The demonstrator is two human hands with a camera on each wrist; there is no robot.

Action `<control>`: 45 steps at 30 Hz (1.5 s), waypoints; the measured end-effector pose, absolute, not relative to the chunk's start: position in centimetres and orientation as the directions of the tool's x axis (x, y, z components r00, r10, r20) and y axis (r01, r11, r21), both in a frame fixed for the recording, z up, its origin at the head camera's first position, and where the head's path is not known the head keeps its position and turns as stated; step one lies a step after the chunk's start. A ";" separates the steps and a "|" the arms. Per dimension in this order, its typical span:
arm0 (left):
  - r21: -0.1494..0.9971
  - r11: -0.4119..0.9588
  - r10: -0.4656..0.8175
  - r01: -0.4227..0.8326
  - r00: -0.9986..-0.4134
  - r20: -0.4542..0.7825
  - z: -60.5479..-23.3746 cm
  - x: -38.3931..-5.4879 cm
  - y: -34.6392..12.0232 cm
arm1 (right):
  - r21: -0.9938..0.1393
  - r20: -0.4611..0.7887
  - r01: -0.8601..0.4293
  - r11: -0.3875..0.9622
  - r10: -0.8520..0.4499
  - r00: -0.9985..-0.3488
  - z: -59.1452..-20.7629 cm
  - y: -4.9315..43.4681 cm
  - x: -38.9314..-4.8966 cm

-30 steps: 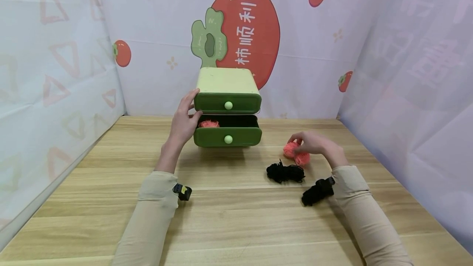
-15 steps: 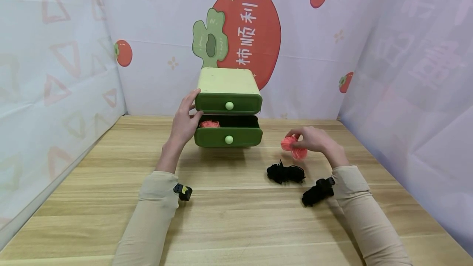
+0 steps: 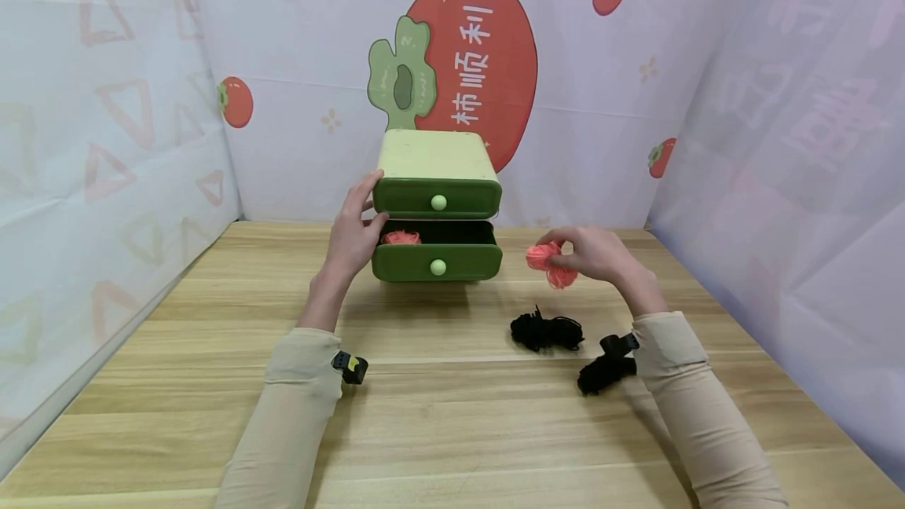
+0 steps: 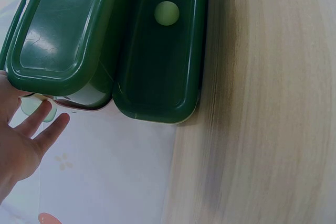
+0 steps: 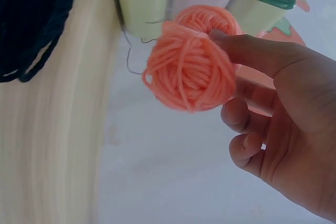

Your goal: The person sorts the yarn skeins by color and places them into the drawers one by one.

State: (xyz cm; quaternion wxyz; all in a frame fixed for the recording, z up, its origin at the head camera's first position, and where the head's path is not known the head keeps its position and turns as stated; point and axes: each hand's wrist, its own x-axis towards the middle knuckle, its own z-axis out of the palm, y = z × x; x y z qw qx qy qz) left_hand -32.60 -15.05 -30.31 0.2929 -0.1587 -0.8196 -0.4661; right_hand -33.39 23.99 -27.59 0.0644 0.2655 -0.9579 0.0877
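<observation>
My right hand (image 3: 597,254) pinches a figure-eight bundle of coral yarn (image 5: 189,72) between thumb and fingers, raised above the table to the right of a small drawer cabinet (image 3: 434,154). My left hand (image 3: 351,238) rests against the cabinet's left side, fingers extended, thumb near the pulled-out drawer's corner. That drawer (image 3: 470,261) has a green front with a pale knob; another coral yarn bundle (image 3: 401,237) lies inside, at its left end. The drawer above (image 3: 406,197) is closed. A lower drawer (image 4: 157,61) shows only in the left wrist view.
Two black yarn bundles (image 3: 544,331) (image 3: 601,375) lie on the wooden table (image 3: 438,415), the nearer one partly hidden by the right wrist camera (image 3: 619,345). Printed cloth walls (image 3: 297,155) stand behind and at both sides.
My right hand has lifted the coral yarn from the table and carried it up and to the left, towards the cabinet. The left hand stays in place.
</observation>
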 end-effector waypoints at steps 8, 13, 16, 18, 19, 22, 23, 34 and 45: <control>0.674 0.514 -0.012 0.531 -0.781 0.624 -30.3 -32.6 -15.0 | -0.122 0.347 -0.575 0.809 -0.508 -0.788 -26.5 23.0 -32.8; 0.677 0.510 -0.011 0.530 -0.784 0.621 -30.3 -32.6 -15.0 | -0.106 0.448 -0.624 0.774 -0.523 -0.725 -25.6 21.7 -32.4; 0.681 0.508 -0.012 0.527 -0.786 0.618 -30.3 -32.6 -15.0 | -0.093 0.471 -0.652 0.752 -0.544 -0.694 -25.0 20.8 -32.2; 0.680 0.509 -0.011 0.528 -0.786 0.618 -30.3 -32.5 -15.1 | -0.087 0.484 -0.667 0.740 -0.554 -0.678 -24.7 20.1 -32.1; 0.679 0.509 -0.011 0.528 -0.785 0.619 -30.3 -32.5 -15.1 | -0.085 0.488 -0.675 0.733 -0.559 -0.670 -24.5 19.7 -32.1; 0.677 0.510 -0.010 0.531 -0.783 0.622 -30.3 -32.5 -15.1 | -0.074 0.503 -0.686 0.723 -0.568 -0.652 -24.1 18.6 -31.9; 0.677 0.509 -0.009 0.532 -0.782 0.623 -30.3 -32.5 -15.1 | -0.070 0.507 -0.689 0.721 -0.569 -0.647 -24.0 18.3 -31.9; 0.679 0.506 -0.014 0.532 -0.782 0.623 -30.2 -32.4 -14.9 | -0.018 0.556 -0.746 0.666 -0.613 -0.561 -23.7 14.6 -32.0; 0.673 0.513 -0.014 0.533 -0.778 0.628 -30.3 -32.5 -15.0 | -0.014 0.503 -0.735 0.678 -0.631 -0.591 -24.8 12.1 -31.9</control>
